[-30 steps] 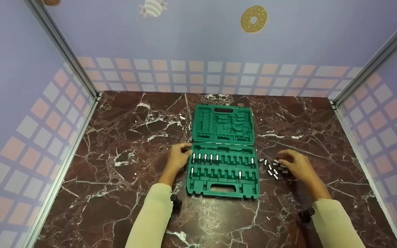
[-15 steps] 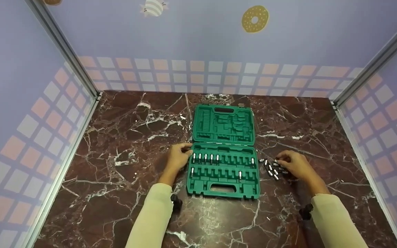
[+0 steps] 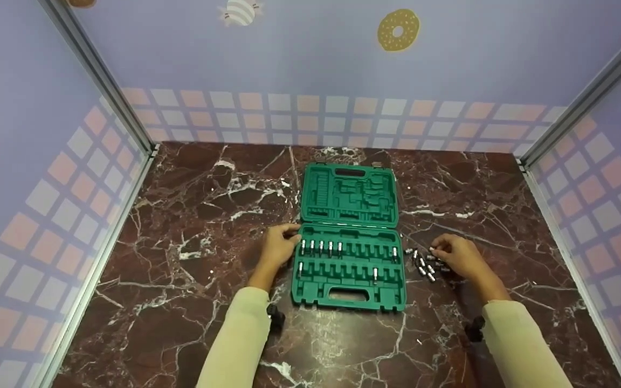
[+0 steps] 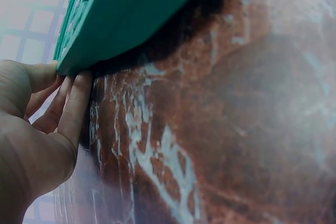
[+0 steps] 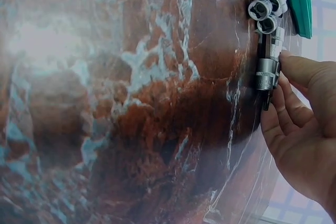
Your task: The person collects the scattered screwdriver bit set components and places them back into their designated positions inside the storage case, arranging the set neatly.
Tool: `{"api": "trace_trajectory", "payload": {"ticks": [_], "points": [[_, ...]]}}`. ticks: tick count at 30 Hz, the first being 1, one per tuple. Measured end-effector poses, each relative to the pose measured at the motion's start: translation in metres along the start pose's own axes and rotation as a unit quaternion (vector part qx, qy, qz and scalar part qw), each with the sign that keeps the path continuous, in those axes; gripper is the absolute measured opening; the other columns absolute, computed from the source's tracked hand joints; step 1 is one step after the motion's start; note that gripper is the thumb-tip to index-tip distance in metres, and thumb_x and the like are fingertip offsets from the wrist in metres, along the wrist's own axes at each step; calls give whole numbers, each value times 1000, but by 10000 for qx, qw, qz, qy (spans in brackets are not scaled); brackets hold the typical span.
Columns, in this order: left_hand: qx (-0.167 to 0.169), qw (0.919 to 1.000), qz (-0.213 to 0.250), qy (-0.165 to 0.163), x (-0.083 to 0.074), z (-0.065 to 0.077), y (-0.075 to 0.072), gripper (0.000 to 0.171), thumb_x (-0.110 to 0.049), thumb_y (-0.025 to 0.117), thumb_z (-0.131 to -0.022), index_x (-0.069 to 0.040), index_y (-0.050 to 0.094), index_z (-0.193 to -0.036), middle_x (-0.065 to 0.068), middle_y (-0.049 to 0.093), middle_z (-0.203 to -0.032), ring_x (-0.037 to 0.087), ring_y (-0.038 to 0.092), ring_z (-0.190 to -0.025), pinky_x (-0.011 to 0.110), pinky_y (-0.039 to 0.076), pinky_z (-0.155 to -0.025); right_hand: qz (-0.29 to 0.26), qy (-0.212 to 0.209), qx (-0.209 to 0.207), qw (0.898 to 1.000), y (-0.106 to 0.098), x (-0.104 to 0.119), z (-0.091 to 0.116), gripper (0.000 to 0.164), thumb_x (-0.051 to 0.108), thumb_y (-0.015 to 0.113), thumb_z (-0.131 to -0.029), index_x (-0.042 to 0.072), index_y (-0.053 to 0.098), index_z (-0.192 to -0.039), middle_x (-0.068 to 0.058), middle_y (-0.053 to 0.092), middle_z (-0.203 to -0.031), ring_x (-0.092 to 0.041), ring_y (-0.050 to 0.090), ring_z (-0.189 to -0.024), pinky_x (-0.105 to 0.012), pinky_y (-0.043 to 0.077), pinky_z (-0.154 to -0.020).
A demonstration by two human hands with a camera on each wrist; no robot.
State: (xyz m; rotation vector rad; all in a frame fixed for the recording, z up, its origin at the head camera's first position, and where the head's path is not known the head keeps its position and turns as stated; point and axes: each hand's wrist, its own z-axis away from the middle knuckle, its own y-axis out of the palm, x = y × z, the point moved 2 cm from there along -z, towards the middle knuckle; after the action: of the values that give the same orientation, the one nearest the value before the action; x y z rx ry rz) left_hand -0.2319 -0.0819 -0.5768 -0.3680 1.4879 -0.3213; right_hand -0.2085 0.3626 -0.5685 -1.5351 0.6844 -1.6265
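Observation:
A green socket case [image 3: 337, 283] lies open on the table, its lid [image 3: 349, 194] folded back. Several chrome sockets [image 3: 321, 247] stand in its upper row at the left, and others are scattered in both rows. My left hand [image 3: 278, 250] holds the case's left edge, thumb at the rim and fingers against the side [image 4: 74, 103]. To the right of the case, my right hand [image 3: 464, 258] is at a pile of loose sockets [image 3: 422, 264], thumb and fingertips pinching a small socket that they mostly hide. In the right wrist view, a knurled socket [image 5: 266, 74] lies beside the thumb.
The table [image 3: 208, 323] has a dark red marbled surface. Lilac panels [image 3: 310, 64] with a checked band enclose it at the back and both sides. Metal strips [image 3: 100, 81] run along the corners.
The right fingertips have drawn closer together and shifted slightly left over the pile. My left hand and the case have stayed in place.

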Motion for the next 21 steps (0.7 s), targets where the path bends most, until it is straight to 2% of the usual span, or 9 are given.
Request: {"api": "trace_trajectory", "payload": {"ticks": [14, 21], "points": [[-91, 9999, -132, 34, 2, -1, 0, 22, -5, 72, -95, -6, 79, -116, 13, 77, -106, 30, 71, -102, 46, 57, -92, 157, 142, 142, 9997, 0, 9, -7, 12, 10, 72, -96, 0, 68, -100, -16, 73, -91, -30, 68, -84, -44, 53, -75], [-34, 9998, -145, 90, 2, -1, -1, 24, -5, 72, -96, -6, 78, -118, 13, 77, -107, 30, 71, -102, 46, 57, -91, 208, 282, 226, 9991, 0, 13, -10, 10, 9, 70, -96, 0, 67, -97, -19, 74, -93, -32, 69, -85, -47, 55, -76]]}}
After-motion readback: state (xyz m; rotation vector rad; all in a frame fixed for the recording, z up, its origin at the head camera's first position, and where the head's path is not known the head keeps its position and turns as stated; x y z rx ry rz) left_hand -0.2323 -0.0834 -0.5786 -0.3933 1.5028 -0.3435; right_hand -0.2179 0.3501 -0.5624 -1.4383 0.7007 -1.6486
